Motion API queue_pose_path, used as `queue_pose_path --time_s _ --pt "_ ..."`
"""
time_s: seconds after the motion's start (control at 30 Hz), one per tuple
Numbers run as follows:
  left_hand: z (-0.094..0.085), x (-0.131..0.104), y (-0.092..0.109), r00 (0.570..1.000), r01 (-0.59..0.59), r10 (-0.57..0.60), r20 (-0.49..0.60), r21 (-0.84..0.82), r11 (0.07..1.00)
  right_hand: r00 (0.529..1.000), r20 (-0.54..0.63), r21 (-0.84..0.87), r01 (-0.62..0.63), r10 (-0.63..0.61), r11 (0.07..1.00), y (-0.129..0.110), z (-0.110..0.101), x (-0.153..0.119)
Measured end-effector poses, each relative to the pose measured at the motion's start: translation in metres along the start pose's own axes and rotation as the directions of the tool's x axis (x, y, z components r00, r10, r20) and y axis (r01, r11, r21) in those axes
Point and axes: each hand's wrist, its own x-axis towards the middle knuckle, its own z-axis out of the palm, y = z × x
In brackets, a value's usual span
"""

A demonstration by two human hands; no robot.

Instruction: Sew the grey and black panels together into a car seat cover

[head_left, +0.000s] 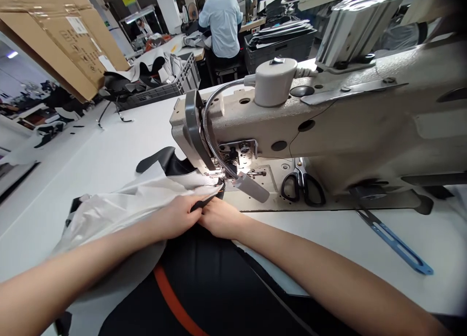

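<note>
Both of my hands meet in front of the needle area of a sewing machine [233,168]. My left hand [178,215] is closed on the edge of a black and white fabric piece [127,200], whose pale backing bunches up to the left. Right beside it, my right hand [221,218] also grips the fabric edge, its fingers partly hidden. The edge runs up to the presser foot, lit by a small lamp [252,186]. A large black panel with an orange stripe [175,299] hangs below my hands toward me.
Black-handled scissors [301,183] lie on the machine bed. Blue thread snips [397,243] rest on the table at right. Behind stand a grey crate [160,90] of cut pieces and a large cardboard box [62,39]. A person in a light blue shirt [221,22] sits farther back.
</note>
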Motion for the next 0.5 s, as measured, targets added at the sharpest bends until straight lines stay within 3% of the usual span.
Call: queue_pose_path --time_s 0.1,0.23,0.37,0.43,0.5 --pt "0.004 -0.001 -0.003 0.993 0.023 0.003 0.118 -0.218 0.976 0.993 0.021 0.011 0.113 -0.113 0.994 0.000 -0.026 -0.038" --pt "0.014 -0.004 -0.012 0.996 0.009 0.018 0.083 -0.310 0.951 0.981 0.135 0.116 0.121 -0.136 0.986 -0.005 -0.049 -0.066" --pt "0.022 -0.004 -0.014 0.999 -0.049 0.051 0.013 -0.112 0.993 0.986 0.092 0.081 0.131 -0.138 0.988 -0.011 -0.043 -0.055" --pt "0.023 -0.002 -0.009 0.998 -0.030 0.026 0.059 0.082 0.996 0.991 0.030 0.043 0.128 -0.130 0.991 -0.014 -0.035 -0.046" --pt "0.021 0.000 0.000 0.986 0.042 -0.083 0.144 0.272 0.961 0.990 -0.019 -0.007 0.137 -0.137 0.991 -0.016 -0.029 -0.041"
